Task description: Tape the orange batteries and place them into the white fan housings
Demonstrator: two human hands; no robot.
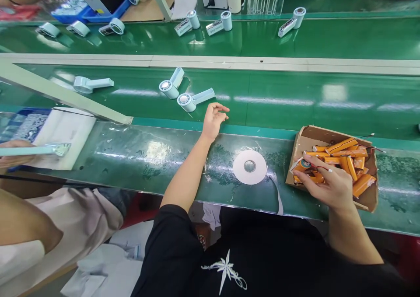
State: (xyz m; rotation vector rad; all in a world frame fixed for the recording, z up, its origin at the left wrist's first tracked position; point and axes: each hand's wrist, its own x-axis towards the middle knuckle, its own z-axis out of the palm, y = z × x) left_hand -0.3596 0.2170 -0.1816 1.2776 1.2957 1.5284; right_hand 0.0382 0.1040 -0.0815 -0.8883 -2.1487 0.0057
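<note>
My left hand hovers at the near edge of the green belt, its fingers loosely bent and apart, holding nothing. Closest to it lies a light blue handheld fan, with a second handheld fan just behind. Over the cardboard box on the right, my right hand pinches an orange-wrapped battery between thumb and fingers. Several more orange batteries with thin wires are piled in that box. On the bench between my arms rests a roll of white tape, its loose end trailing over the front edge.
Another fan lies farther left on the near belt. Several fans, including one fan, sit on the far belt beyond a pale rail. A slanted metal post stands left. A co-worker's hand holds a pale blue part there.
</note>
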